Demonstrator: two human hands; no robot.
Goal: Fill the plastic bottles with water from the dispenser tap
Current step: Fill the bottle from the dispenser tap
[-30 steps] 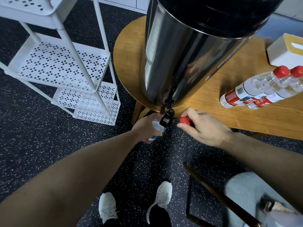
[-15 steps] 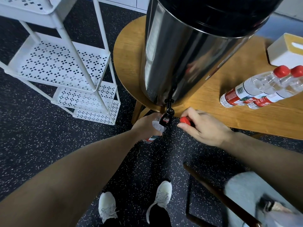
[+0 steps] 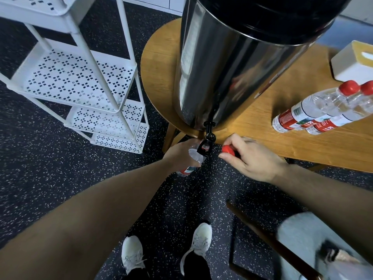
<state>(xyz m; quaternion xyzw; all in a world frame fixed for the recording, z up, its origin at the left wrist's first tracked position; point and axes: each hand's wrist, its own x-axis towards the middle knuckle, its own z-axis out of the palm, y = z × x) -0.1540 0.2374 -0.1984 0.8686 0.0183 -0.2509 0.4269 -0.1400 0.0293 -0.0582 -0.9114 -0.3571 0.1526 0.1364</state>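
Observation:
A tall steel dispenser (image 3: 226, 63) stands on the wooden table (image 3: 252, 136), its black tap (image 3: 206, 145) hanging over the table's front edge. My left hand (image 3: 180, 153) grips a clear plastic bottle (image 3: 193, 160) with a red label, its mouth right under the tap. To the right of the tap, my right hand (image 3: 252, 158) pinches a red cap (image 3: 228, 149) between thumb and fingers. Two capped bottles (image 3: 314, 112) with red labels lie on their sides on the table to the right.
A white perforated shelf rack (image 3: 80, 81) stands on the speckled dark floor at the left. A white box (image 3: 355, 63) sits at the table's far right. My shoes (image 3: 165, 251) are below, with a dark chair frame (image 3: 268, 243) at the lower right.

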